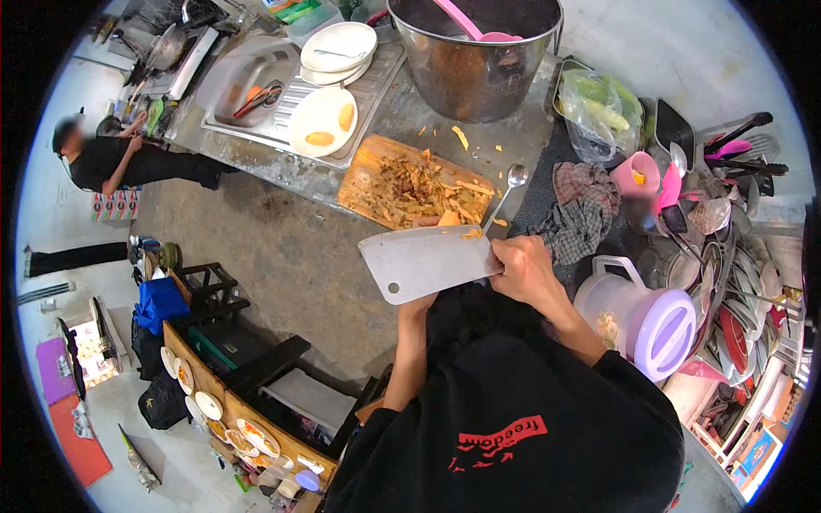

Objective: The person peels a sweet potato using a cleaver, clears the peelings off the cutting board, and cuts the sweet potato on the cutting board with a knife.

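My right hand [521, 267] grips a cleaver [428, 261] at its handle end. The broad steel blade points left, with a round hole near its far corner and orange bits stuck along its upper edge. Behind the blade is my left hand [417, 306]; its fingers are mostly hidden. Just beyond the cleaver lies a wooden cutting board [363, 184]. Chopped orange-brown food [428, 190] covers much of it, some in strips. A metal spoon [516, 177] rests at the board's right side, its handle running toward the blade.
A large steel pot [479, 81] with a pink ladle stands behind the board. Left are a plate [312, 115] with two orange pieces and a sink [248, 81]. Right are a checked cloth [581, 218] and a lidded jug [637, 312]. Another person [111, 158] stands far left.
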Demonstrator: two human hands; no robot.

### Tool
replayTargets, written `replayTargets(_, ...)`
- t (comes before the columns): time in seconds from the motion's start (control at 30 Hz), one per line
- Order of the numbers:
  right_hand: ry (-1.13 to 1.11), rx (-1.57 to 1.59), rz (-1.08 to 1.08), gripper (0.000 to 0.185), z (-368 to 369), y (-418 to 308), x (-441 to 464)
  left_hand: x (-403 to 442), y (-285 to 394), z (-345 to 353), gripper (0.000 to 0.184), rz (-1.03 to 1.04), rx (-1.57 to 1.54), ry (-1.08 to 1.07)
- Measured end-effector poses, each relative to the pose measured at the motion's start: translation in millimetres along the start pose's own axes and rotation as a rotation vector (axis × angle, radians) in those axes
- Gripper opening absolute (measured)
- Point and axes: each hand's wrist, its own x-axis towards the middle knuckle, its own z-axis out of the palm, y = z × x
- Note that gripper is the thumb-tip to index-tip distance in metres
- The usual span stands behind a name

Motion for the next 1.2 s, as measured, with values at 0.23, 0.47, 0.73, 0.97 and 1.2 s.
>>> replayTargets(0.23,0.011,-0.012,0.035,0.012,3,1,-1,-20,-33,-15,0.033,-0.067,-0.015,0.054)
replayTargets(0.47,-0.007,-0.040,0.094,0.011,8,6,-1,-23,-29,-21,0.027,-0.195,0.167,0.016)
replayTargets(0.73,0.015,-0.042,0.129,0.011,-5,8,5,-13,-23,-17,0.025,-0.451,0.033,-0.068)
replayTargets(0.97,-0.021,0.013,0.028,0.011,3,0,-1,-22,-48,-34,0.028,-0.053,0.283,0.048)
replayTargets(1.2,-0.001,-0.066,0.059,0.010,8,4,-1,-16,-10,-13,0.029,0.157,0.614,-0.041)
